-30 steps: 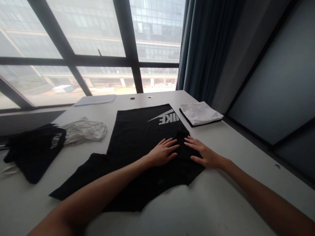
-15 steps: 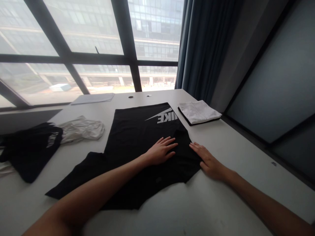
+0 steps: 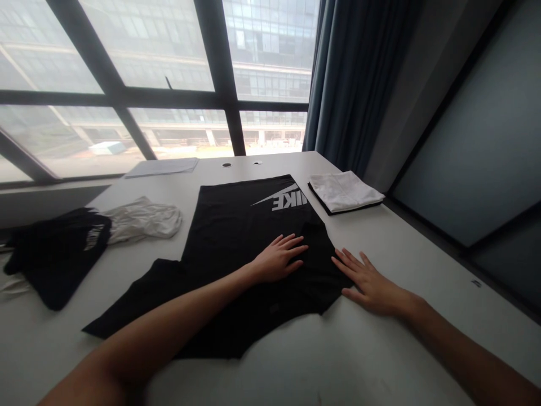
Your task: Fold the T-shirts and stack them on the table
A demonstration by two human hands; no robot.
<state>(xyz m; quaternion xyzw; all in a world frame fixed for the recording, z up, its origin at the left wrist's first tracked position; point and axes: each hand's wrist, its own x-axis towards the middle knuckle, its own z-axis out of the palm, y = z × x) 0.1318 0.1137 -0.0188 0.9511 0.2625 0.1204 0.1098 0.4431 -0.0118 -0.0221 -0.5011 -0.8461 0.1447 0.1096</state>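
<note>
A black T-shirt point(image 3: 236, 225) with a white printed logo lies spread on the white table, its neck edge toward me and one sleeve stretched out to the left. Its right side is folded in, so the print is cut off at that edge. My left hand point(image 3: 279, 259) lies flat on the shirt near the right-hand part, fingers stretched. My right hand point(image 3: 367, 282) rests at the shirt's right edge with fingers spread, the fingertips at the cloth and the palm over the table. Neither hand grips anything.
Folded white and black clothes point(image 3: 346, 192) lie stacked at the back right. On the left are a crumpled black garment point(image 3: 63, 254) and a pale garment point(image 3: 143, 220). White sheets point(image 3: 163, 167) lie at the far edge of the table point(image 3: 422, 265), by the window.
My right hand has slid slightly to the right, and its fingers have spread apart. My left hand stays flat on the shirt. The view has shifted a little.
</note>
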